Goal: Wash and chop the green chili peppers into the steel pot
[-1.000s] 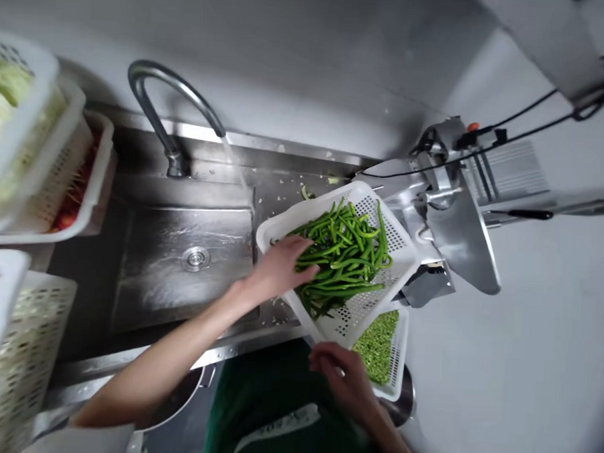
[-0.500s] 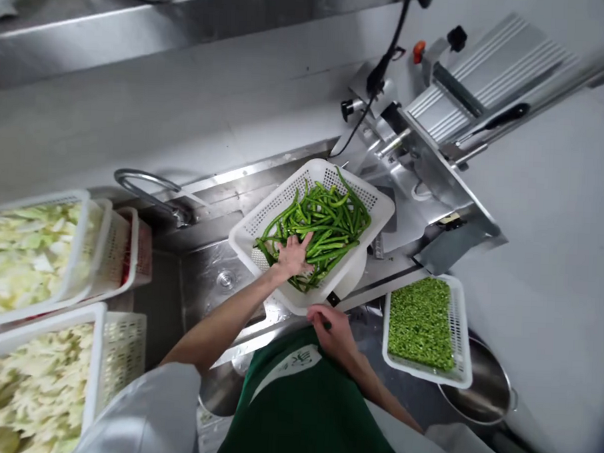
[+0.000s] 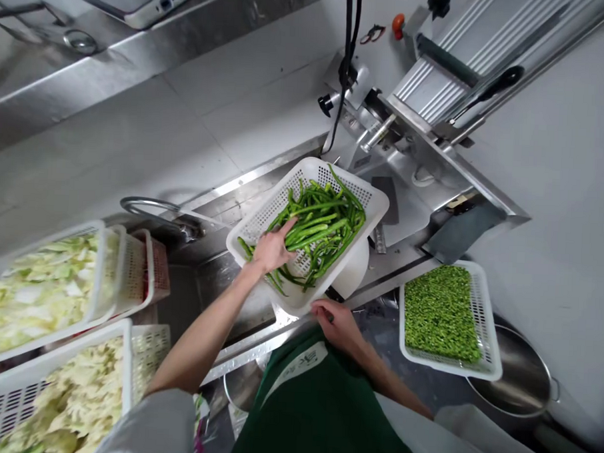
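Fingers (image 3: 283,230) spread on green beans (image 3: 325,226), arm outstretched

A: What's worn?
B: Dark green apron (image 3: 324,414). White logo print (image 3: 300,365) on the chest, slanted.
A: Sleeves?
B: 2, pale grey-white fabric. Left sleeve (image 3: 148,423) and right sleeve (image 3: 473,434) both end near the elbow. Forearms bare below; left hand (image 3: 271,250) and right hand (image 3: 338,323) bare too.

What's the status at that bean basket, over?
Left hand palm-down on green beans in white basket. Right hand at basket's near rim, grip unclear. Basket of chopped greens to the right, apart.
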